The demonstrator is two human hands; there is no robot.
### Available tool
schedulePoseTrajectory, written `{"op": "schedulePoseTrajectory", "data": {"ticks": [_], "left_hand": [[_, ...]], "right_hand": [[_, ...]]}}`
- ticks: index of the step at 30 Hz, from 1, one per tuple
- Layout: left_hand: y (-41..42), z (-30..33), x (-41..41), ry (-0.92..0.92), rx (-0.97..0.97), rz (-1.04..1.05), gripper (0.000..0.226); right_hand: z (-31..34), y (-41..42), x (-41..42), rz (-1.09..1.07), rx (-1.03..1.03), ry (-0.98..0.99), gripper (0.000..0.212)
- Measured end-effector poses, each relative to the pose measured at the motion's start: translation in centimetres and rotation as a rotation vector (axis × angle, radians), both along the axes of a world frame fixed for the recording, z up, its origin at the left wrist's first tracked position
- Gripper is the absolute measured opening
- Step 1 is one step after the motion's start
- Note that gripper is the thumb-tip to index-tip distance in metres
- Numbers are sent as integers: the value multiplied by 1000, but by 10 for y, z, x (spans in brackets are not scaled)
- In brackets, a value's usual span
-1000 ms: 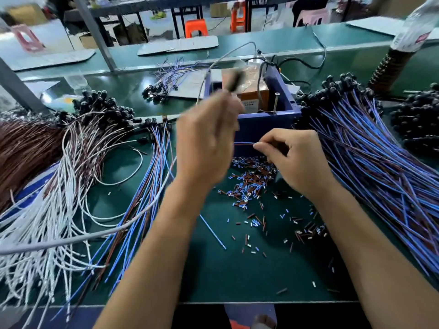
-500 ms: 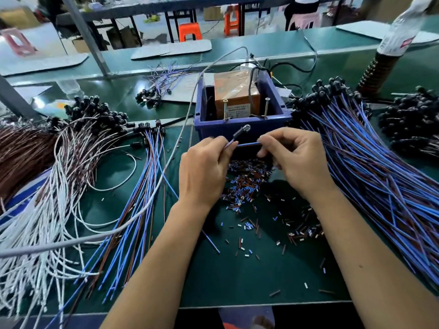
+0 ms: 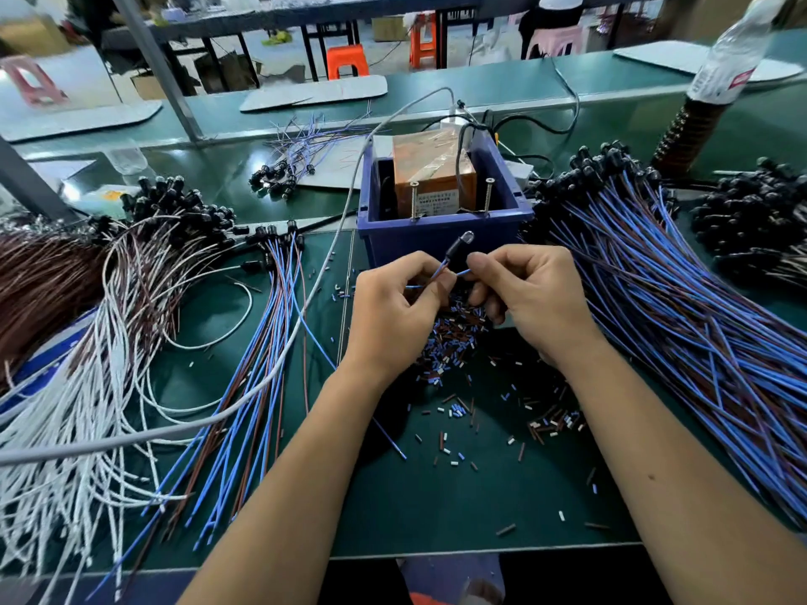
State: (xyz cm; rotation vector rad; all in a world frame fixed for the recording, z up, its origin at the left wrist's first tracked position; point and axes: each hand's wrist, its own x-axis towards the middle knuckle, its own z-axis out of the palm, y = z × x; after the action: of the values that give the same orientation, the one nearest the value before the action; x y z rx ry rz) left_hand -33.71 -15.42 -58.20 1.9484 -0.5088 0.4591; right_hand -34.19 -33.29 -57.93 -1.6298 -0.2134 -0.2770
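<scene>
Lowered from its raised position a second ago, the left hand (image 3: pixel 393 312) pinches the thin blue wire with a black capped tip (image 3: pixel 457 245) between curled thumb and forefinger, in front of the dark blue plastic bin (image 3: pixel 415 238). The right hand (image 3: pixel 537 299), fingers curled, pinches the same wire just beside it, above the pile of blue and brown insulation offcuts (image 3: pixel 450 342).

- Blue wire (image 3: pixel 438 274): the sections pinched in the left hand (image 3: pixel 393 316) and the right hand (image 3: pixel 530 299) are hidden by the fingers.
- Cut insulation pieces (image 3: pixel 454 340): the pile is partly covered by both hands.
- Label (image 3: pixel 436 198) on the orange box (image 3: pixel 430 165): print too small to read.
- Water bottle (image 3: pixel 729 63): blurred; top cut off by the upper edge.
- White wires (image 3: pixel 78 430): cut off at the left and lower edges.
</scene>
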Motion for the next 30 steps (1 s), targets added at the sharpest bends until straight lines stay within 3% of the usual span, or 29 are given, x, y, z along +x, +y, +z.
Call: {"op": "schedulePoseTrajectory", "data": {"ticks": [9,14,19,23,27,30], "left_hand": [[0,4,0,141,-60,-67,18],[6,4,2,208,-218,-41,19],[4,3,2,263,-296,-56,22],[1,1,1,274,-302,-65,21],[-3,2,-1,266,-306,-83,19],[-5,1,-2,256,-321,-97,16]], "right_hand": [[1,-2,0,5,-3,-17,31],[2,-14,4,-130,199,-6,31],[-5,-1,6,-165,95,-20,28],[-2,0,3,-94,183,-48,24],[0,3,-2,-22,138,-48,12],[1,10,-4,25,169,2,21]]}}
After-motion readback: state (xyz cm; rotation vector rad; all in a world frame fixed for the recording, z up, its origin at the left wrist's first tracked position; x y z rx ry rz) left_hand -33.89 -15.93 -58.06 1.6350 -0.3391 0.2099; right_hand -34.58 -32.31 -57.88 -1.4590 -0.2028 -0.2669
